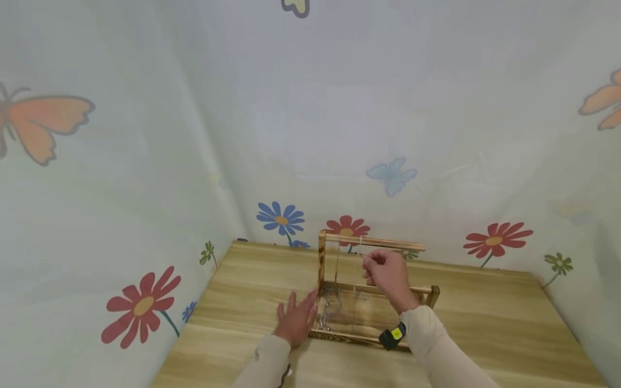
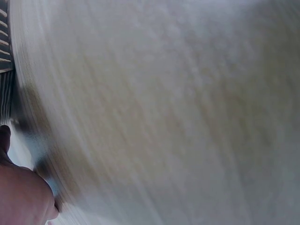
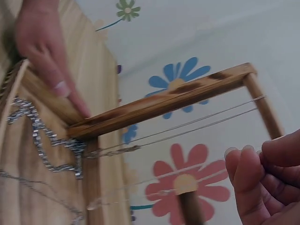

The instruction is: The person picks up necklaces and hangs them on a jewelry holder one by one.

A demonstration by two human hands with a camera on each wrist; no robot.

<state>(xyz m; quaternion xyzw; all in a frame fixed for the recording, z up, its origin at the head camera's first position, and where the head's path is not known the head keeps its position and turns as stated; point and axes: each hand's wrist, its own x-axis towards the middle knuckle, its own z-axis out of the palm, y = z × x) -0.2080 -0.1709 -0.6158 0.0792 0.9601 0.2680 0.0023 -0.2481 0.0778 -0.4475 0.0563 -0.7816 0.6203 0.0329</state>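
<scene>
A wooden jewellery stand (image 1: 322,264) has a post at its left, a top bar (image 1: 395,244) and a low tray base. My left hand (image 1: 297,319) rests against its left end, fingers straight; in the right wrist view, fingertips of the left hand (image 3: 40,37) touch the foot of the post (image 3: 164,105). My right hand (image 1: 390,272) is just below the bar, thumb and fingers pinched together. A thin pale strand (image 3: 161,192) runs up to these fingertips. A silver chain necklace (image 1: 335,304) hangs at the left on a thin cord, its lower part in the tray.
The stand is on a wood-grain table (image 1: 252,275). Behind and beside it hangs a pale sheet (image 1: 310,134) printed with flowers and butterflies. A black device with a yellow label (image 1: 390,337) is strapped to the right wrist, over the tray's front edge.
</scene>
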